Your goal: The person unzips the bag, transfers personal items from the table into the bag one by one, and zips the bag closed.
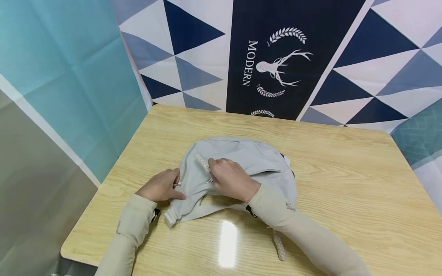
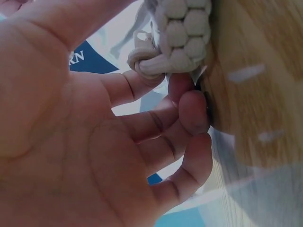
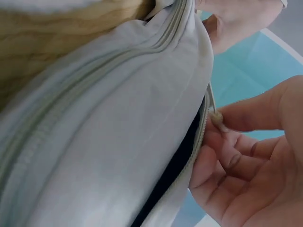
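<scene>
Grey bag (image 1: 238,161) centre-frame on desk (image 1: 345,184) | my left hand (image 1: 160,188) pinches its left edge | my right hand (image 1: 231,178) pinches zipper pull (image 3: 216,117) | risk: lining may snag the zipper if pulled askew.

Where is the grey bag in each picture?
Head: the grey bag lies mid-table, under both hands.
Left wrist: only its braided cord shows, top middle, with a blurred grey strip at the right edge.
Right wrist: it fills the left and middle.
Shared landmark: the wooden table.
</scene>
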Demonstrator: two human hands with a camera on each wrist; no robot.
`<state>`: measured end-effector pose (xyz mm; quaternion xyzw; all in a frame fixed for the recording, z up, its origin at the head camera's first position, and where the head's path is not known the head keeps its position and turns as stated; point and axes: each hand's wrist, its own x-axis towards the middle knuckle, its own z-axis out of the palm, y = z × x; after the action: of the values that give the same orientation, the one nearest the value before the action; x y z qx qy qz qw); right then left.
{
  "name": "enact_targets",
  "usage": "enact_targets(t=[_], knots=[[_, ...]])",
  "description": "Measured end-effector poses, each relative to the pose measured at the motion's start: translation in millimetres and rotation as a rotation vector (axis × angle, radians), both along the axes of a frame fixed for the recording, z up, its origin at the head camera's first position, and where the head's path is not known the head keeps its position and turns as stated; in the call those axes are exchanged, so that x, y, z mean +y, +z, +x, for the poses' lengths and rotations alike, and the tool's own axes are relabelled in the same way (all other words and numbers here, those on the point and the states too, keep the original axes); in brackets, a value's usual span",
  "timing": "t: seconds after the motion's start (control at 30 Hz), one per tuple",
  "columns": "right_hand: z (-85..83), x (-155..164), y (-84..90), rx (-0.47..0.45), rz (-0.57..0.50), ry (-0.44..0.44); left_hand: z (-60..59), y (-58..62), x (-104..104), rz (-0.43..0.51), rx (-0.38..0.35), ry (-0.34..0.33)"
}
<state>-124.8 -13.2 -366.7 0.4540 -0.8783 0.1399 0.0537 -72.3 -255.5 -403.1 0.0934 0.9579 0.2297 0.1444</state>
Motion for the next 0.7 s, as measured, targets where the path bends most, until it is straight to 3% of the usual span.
enact_targets(t=[0.4, 0.7], knots=[[1.1, 29.4, 3.4, 0.039, -0.031, -0.088, -5.1, 0.2, 0.6, -0.009, -0.032, 0.001], [-1.2, 52.7, 2.9, 0.011, -0.077, -0.093, -1.0, 0.3, 0.1, 0.004, -0.056, 0.012]])
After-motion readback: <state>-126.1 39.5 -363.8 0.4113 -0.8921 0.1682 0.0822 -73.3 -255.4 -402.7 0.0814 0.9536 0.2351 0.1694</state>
